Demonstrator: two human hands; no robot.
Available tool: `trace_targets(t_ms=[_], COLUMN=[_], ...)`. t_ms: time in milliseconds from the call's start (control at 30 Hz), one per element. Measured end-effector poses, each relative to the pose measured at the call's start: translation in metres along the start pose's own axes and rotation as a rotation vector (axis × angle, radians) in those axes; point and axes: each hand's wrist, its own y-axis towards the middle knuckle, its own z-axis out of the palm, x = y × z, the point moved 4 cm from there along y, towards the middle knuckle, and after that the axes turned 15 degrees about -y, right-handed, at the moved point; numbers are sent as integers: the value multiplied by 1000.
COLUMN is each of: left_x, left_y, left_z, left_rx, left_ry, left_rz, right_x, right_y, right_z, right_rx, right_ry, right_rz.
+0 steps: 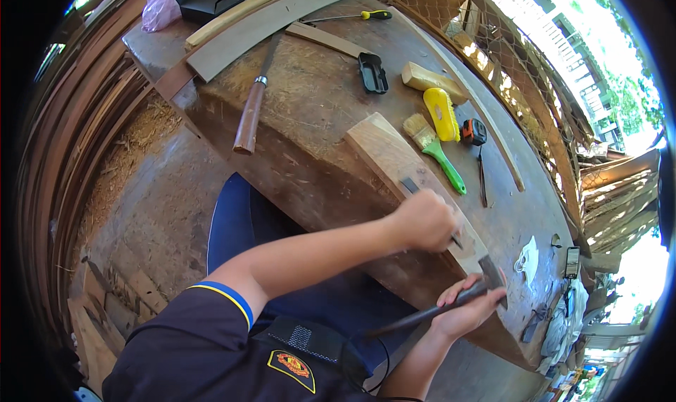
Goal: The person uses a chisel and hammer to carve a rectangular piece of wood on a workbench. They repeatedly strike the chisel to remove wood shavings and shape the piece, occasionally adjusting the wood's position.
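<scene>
My left hand (pixel 427 220) is closed in a fist around a slim dark chisel (pixel 408 185), whose ends stick out on both sides of the fist. It is over a long, thick wooden board (pixel 394 151) lying along the bench's near edge. Just beyond the board's near right end, my right hand (pixel 466 310) grips a hammer (pixel 491 274) close to its head. The hammer's dark handle points back toward my body. My fist hides the middle of the chisel and part of the board.
On the wooden bench (pixel 310 113) lie a green-handled brush (pixel 442 164), a yellow brush (pixel 441 114), a tape measure (pixel 473 131), a wood block (pixel 431 82), a black case (pixel 372 73) and a screwdriver (pixel 376 14). A wooden-handled file (pixel 251 116) overhangs the left edge. Planks (pixel 63 162) stand left.
</scene>
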Motion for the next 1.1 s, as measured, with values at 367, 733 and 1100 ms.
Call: trace_targets(t_ms=[367, 733, 1100], left_x=[-13, -10, -4], left_y=[2, 3, 8], left_z=[20, 6, -10], left_rx=[94, 60, 79], left_ry=[11, 32, 53], left_rz=[27, 29, -18], right_x=[-28, -35, -26], right_y=[0, -3, -1], right_z=[9, -6, -5], right_rx=[246, 22, -146], right_ry=[-107, 21, 203], right_rz=[-170, -245, -161])
